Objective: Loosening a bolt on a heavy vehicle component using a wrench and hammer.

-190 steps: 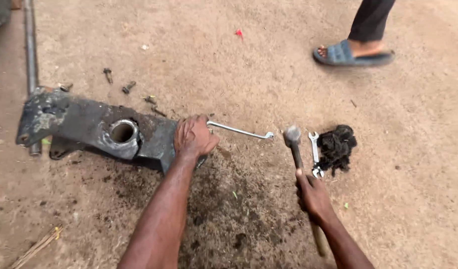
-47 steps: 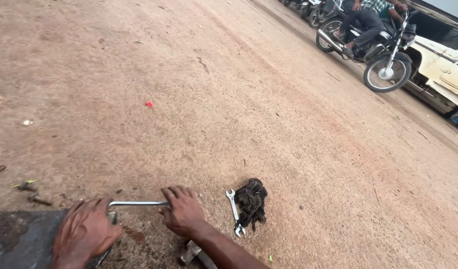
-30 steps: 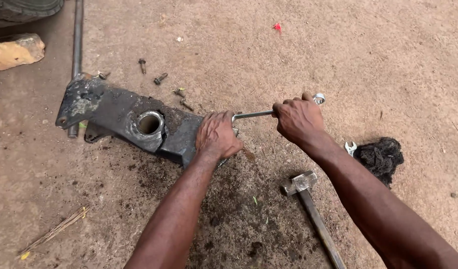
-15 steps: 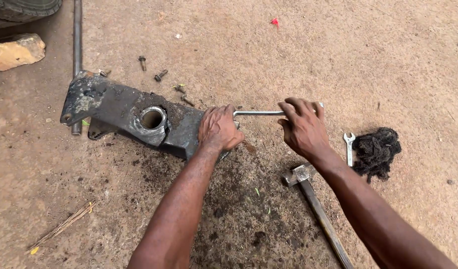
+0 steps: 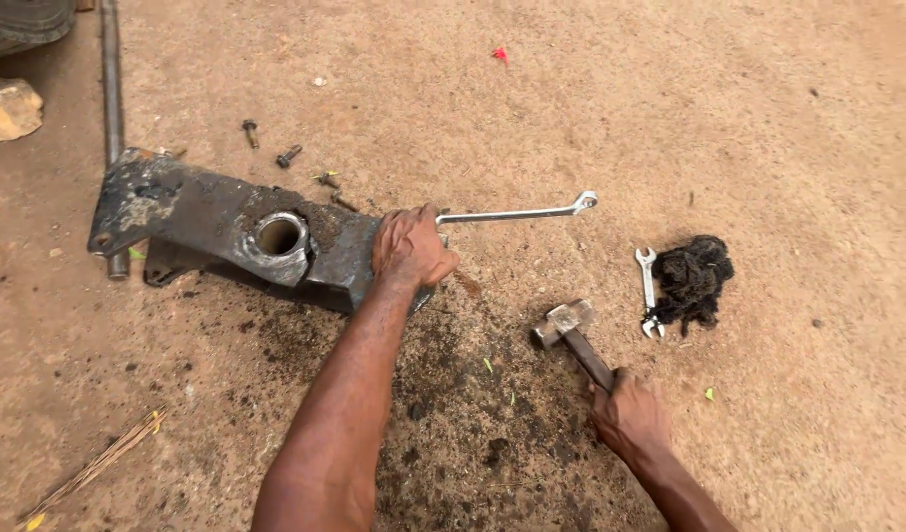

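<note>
Two hands work at frame centre: left hand (image 5: 411, 246) presses the black metal bracket (image 5: 226, 229) beside the long wrench (image 5: 517, 213); right hand (image 5: 630, 419) grips the hammer (image 5: 571, 333) handle.

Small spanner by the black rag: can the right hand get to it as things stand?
Probably yes. The small spanner lies bare beside the black rag, with open ground between. But the right hand grips the hammer.

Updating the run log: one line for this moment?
left hand: on wrench at metal part | right hand: grips hammer | hammer head on ground
</note>
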